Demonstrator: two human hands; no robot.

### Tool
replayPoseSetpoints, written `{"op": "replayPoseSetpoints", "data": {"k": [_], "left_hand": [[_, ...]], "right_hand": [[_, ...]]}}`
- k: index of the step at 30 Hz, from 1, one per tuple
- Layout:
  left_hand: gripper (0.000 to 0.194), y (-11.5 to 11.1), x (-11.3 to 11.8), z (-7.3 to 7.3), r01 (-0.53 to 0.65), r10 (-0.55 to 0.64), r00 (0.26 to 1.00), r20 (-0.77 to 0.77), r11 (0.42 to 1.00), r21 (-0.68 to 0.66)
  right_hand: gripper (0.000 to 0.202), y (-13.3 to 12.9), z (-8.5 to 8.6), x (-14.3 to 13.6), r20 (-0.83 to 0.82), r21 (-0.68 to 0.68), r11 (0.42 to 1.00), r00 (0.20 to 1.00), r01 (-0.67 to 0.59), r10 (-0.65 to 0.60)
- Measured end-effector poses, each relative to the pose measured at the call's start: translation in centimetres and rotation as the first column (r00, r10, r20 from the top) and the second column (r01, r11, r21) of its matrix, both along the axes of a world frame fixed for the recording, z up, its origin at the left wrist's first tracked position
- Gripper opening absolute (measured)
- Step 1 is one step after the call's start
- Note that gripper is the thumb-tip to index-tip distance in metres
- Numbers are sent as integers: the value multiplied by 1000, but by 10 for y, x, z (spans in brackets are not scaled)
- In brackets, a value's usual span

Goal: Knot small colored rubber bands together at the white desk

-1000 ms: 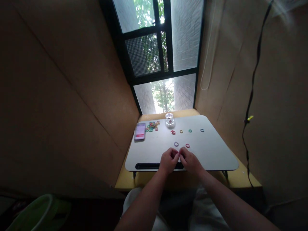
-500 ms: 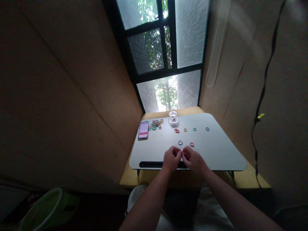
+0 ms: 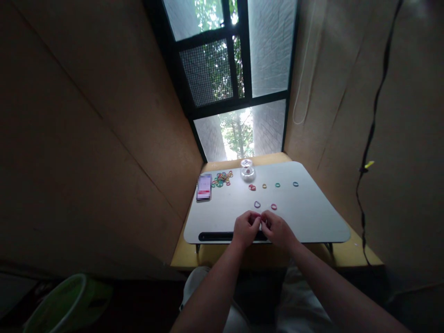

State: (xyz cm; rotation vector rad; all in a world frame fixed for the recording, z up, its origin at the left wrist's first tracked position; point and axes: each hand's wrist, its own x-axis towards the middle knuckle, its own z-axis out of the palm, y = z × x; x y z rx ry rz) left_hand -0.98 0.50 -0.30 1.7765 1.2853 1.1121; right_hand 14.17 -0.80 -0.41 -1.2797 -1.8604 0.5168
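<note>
Light source: 1 window [image 3: 236,78], daylight, brightest in the lower pane, where foliage washes out to white; white tabletop [image 3: 222,212], evenly and coolly lit, the brightest surface indoors; clear container [image 3: 247,174], small glints; 2 side walls, brownish, dim, darkening away from the window; right wall [image 3: 333,138], faint pale streaks of glare near the top; floor area beneath the table, near black, detail lost; green bin [image 3: 55,305], murky, in shadow; wide-angle distortion, walls leaning and stretched towards the edges; fine detail soft, small rings [image 3: 264,186] legible mainly by colour; phone screen [image 3: 204,187], pixelated into blocks.
</note>
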Motion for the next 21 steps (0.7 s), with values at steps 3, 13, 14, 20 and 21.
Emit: {"op": "replayPoseSetpoints", "data": {"k": [3, 13, 14, 20, 21], "left_hand": [[18, -2, -1, 2, 20, -20, 1000, 5, 1000, 12], [13, -2, -1, 2, -5, 5, 1000, -22, 1000, 23], [13, -2, -1, 1, -10, 11, 999, -30, 1000, 26], [9, -2, -2, 0, -2, 3, 999, -43, 1000, 18], [9, -2, -2, 0, -1, 2, 999, -42, 1000, 16]], "right_hand": [[6, 1, 0, 0, -10, 11, 1000, 1000, -7, 7], [9, 1, -1, 0, 7, 2, 1000, 1000, -8, 8], [10, 1, 0, 0, 6, 0, 1000, 1000, -7, 7], [18, 4, 1, -1, -34, -33, 999, 999, -31, 30], [19, 5, 1, -1, -39, -38, 998, 998, -42, 41]]}}
